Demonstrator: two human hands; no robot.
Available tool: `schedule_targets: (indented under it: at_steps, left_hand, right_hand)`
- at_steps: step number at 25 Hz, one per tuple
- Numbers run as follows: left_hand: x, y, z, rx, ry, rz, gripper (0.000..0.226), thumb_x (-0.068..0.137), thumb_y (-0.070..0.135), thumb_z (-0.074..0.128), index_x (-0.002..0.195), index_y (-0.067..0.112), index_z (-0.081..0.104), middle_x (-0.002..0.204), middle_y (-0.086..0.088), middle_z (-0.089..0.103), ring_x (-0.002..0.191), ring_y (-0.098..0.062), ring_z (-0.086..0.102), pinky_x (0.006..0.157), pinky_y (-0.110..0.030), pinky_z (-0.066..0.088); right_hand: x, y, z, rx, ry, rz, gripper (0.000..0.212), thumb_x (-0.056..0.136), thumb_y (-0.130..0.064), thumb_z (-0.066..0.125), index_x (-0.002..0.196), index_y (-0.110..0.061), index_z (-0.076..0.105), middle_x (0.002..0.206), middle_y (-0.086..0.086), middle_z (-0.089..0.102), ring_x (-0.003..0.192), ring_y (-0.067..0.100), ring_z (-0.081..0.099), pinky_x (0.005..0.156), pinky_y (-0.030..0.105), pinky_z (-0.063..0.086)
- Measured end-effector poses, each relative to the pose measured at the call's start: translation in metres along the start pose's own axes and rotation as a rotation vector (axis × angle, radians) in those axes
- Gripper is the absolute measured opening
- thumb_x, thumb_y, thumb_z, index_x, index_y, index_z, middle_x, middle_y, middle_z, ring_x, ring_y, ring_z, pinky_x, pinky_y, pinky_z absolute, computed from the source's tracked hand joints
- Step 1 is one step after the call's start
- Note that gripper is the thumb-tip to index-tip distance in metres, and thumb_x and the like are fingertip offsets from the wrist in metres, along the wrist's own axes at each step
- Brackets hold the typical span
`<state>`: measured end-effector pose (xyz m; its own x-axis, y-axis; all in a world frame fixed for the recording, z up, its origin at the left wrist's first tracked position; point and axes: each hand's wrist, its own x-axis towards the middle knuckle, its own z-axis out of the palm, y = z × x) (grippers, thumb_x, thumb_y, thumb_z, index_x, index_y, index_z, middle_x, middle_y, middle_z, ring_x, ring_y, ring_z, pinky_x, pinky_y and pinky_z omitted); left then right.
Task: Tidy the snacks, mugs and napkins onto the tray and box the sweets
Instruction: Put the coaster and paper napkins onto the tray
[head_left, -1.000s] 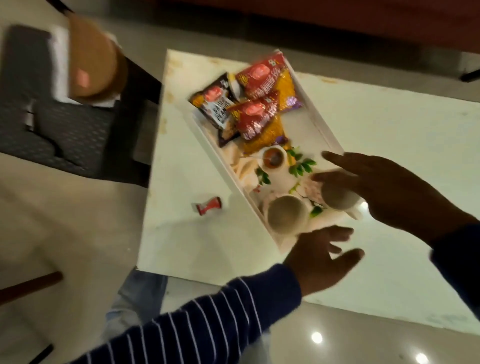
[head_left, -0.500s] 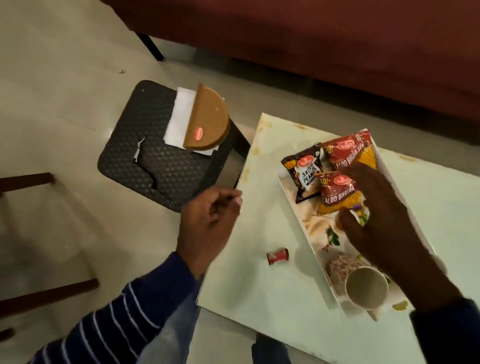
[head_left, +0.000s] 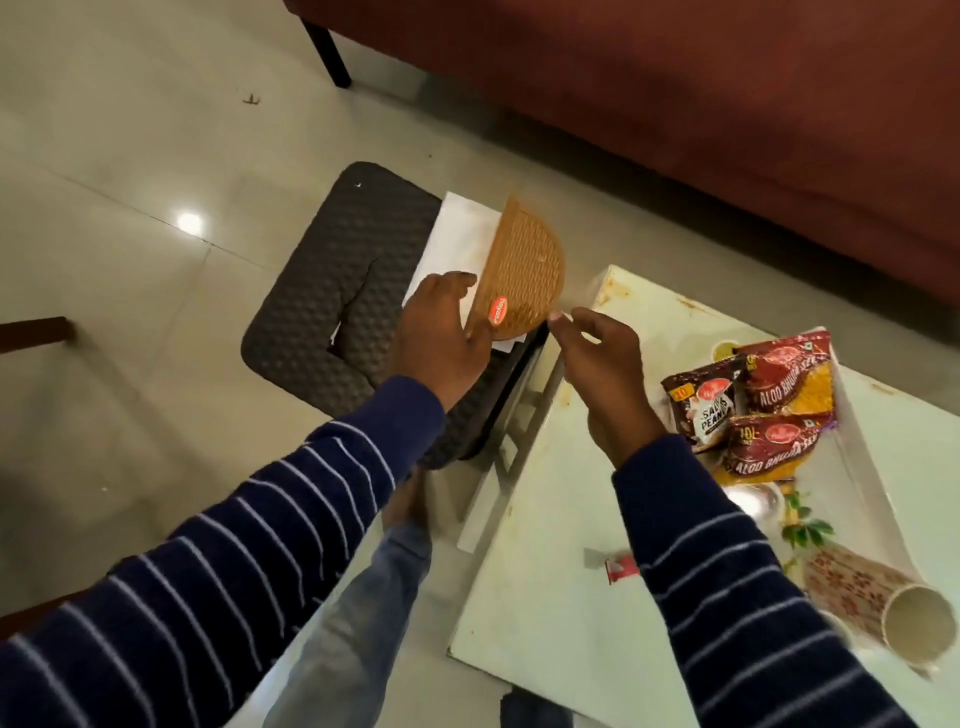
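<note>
Stool-top (head_left: 332, 291) semicircular box (head_left: 524, 270), straight edge seemingly leftward, tilted

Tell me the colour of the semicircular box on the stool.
Tan brown with a woven texture and a red oval sticker; the semicircular box shows best in the head view.

Both hands have left the tray: the left hand (head_left: 441, 332) now touches the semicircular brown box (head_left: 524, 275) at ten o'clock, with the right hand (head_left: 605, 374) alongside, fingers pinched.
</note>
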<state>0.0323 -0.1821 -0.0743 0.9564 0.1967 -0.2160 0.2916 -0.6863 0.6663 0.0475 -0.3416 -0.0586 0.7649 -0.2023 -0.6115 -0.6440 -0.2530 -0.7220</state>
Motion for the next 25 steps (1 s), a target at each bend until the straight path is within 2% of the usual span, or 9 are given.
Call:
schedule_targets:
  at_steps: [1,4,8,13,15,18,20,22,25]
  left_hand:
    - [0.004,-0.002,0.0,-0.011,-0.016,-0.006,0.037,0.087,0.021,0.067,0.123,0.013,0.059,0.115,-0.004,0.063,0.095,-0.019,0.063,0.082,-0.035,0.056]
    - [0.008,-0.004,-0.005,-0.125,-0.061,-0.087,0.028,0.088,0.019,0.069,0.115,0.014,0.063,0.094,0.004,0.065,0.075,-0.005,0.062,0.066,-0.02,0.055]
    - [-0.004,-0.001,-0.02,-0.345,-0.064,-0.131,0.031,0.087,0.018,0.072,0.116,0.014,0.061,0.088,0.009,0.065,0.067,0.007,0.064,0.057,-0.005,0.047]
    - [-0.049,0.006,-0.047,-0.376,-0.137,0.005,0.033,0.089,0.021,0.069,0.12,0.016,0.058,0.104,0.005,0.067,0.094,-0.002,0.066,0.075,-0.013,0.054]
    - [-0.069,0.01,-0.052,-0.426,-0.236,0.084,0.033,0.092,0.02,0.066,0.123,0.012,0.058,0.11,0.003,0.068,0.1,-0.008,0.067,0.08,-0.022,0.057]
    - [-0.104,0.026,-0.037,-0.463,-0.384,0.144,0.035,0.091,0.026,0.063,0.124,0.017,0.059,0.109,-0.003,0.069,0.098,-0.017,0.069,0.078,-0.038,0.06]
    - [-0.124,0.046,-0.015,-0.476,-0.482,0.144,0.035,0.091,0.028,0.063,0.125,0.021,0.06,0.103,-0.005,0.069,0.094,-0.018,0.069,0.078,-0.042,0.06]
    - [-0.144,0.068,0.014,-0.432,-0.529,0.23,0.032,0.093,0.027,0.062,0.125,0.025,0.06,0.097,-0.002,0.067,0.089,-0.016,0.067,0.078,-0.037,0.059]
    - [-0.176,0.1,0.063,-0.304,-0.545,0.408,0.042,0.091,0.039,0.064,0.13,0.026,0.057,0.111,0.002,0.059,0.103,-0.008,0.059,0.086,-0.025,0.053]
  right_hand:
    - [0.004,0.0,0.008,0.018,0.02,-0.007,0.009,0.09,-0.035,0.068,0.097,-0.029,0.066,0.094,-0.026,0.059,0.088,-0.003,0.057,0.091,0.033,0.053]
    - [0.009,-0.003,0.025,0.059,0.099,-0.027,0.023,0.088,-0.031,0.072,0.107,-0.021,0.065,0.106,-0.011,0.063,0.089,-0.004,0.057,0.08,0.02,0.047]
    - [-0.008,-0.01,0.028,0.141,0.079,-0.044,0.02,0.088,-0.028,0.071,0.104,-0.02,0.061,0.114,-0.002,0.063,0.104,0.013,0.062,0.085,0.027,0.056]
    - [-0.063,-0.013,0.0,0.324,0.006,-0.076,0.02,0.091,-0.025,0.067,0.106,-0.013,0.061,0.108,-0.002,0.071,0.097,0.011,0.071,0.079,0.029,0.061]
    - [-0.082,-0.007,-0.024,0.331,0.0,-0.096,0.025,0.092,-0.027,0.067,0.112,-0.019,0.054,0.106,-0.007,0.068,0.091,0.004,0.071,0.069,0.022,0.06]
    - [-0.103,0.013,-0.079,0.298,-0.022,-0.104,0.049,0.091,-0.021,0.068,0.128,-0.033,0.038,0.115,-0.013,0.059,0.09,-0.004,0.067,0.058,0.015,0.055]
    - [-0.119,0.033,-0.121,0.246,-0.048,-0.114,0.061,0.091,-0.012,0.066,0.135,-0.038,0.033,0.131,-0.005,0.049,0.102,0.008,0.065,0.054,0.02,0.056]
    - [-0.133,0.056,-0.163,0.209,-0.039,-0.089,0.064,0.091,-0.01,0.063,0.135,-0.046,0.034,0.141,0.0,0.043,0.112,0.025,0.061,0.054,0.031,0.06]
    - [-0.15,0.089,-0.221,0.263,0.108,0.036,0.057,0.087,-0.021,0.061,0.13,-0.052,0.041,0.133,0.006,0.054,0.103,0.03,0.068,0.058,0.045,0.061]
